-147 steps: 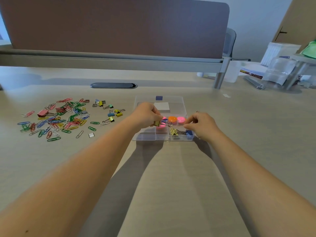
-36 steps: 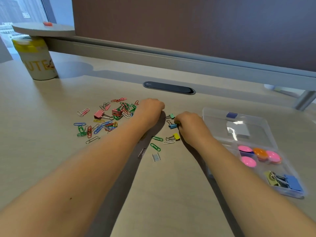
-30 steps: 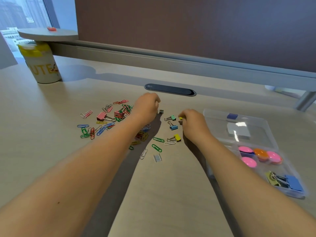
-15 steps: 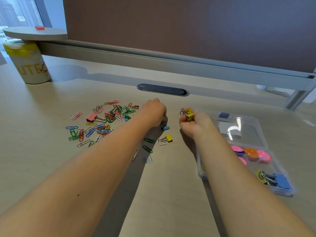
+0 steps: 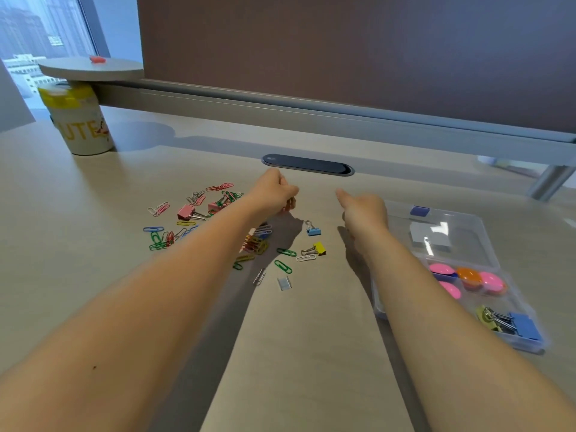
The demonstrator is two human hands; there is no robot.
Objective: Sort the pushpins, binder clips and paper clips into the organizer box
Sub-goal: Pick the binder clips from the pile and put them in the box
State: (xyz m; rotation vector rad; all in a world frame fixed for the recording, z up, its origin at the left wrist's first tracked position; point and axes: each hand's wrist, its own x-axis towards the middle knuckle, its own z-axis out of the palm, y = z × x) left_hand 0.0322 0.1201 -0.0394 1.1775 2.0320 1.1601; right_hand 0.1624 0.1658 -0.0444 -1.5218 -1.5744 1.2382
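The clear organizer box (image 5: 397, 224) lies at the right, with pink and orange pushpins (image 5: 467, 277) in one compartment and binder clips (image 5: 511, 322) in the nearest one. Loose coloured paper clips (image 5: 162, 236) spread over the desk at the left. A blue binder clip (image 5: 313, 230), a yellow binder clip (image 5: 319, 248) and a pink binder clip (image 5: 187, 212) lie among them. My left hand (image 5: 274, 194) pinches a small reddish clip (image 5: 290, 204) just above the desk. My right hand (image 5: 363, 212) is curled beside the box's left edge, thumb out, its palm hidden.
A strip of staples (image 5: 283, 282) lies near the front of the clips. A cup with a yellow lid (image 5: 82, 126) stands at the far left under a grey disc (image 5: 90, 68). A dark cable slot (image 5: 307, 164) and a partition panel run behind.
My right hand, which picked up a yellow binder clip, has turned so the clip is hidden. My left hand moved further back and lifted a small reddish clip.
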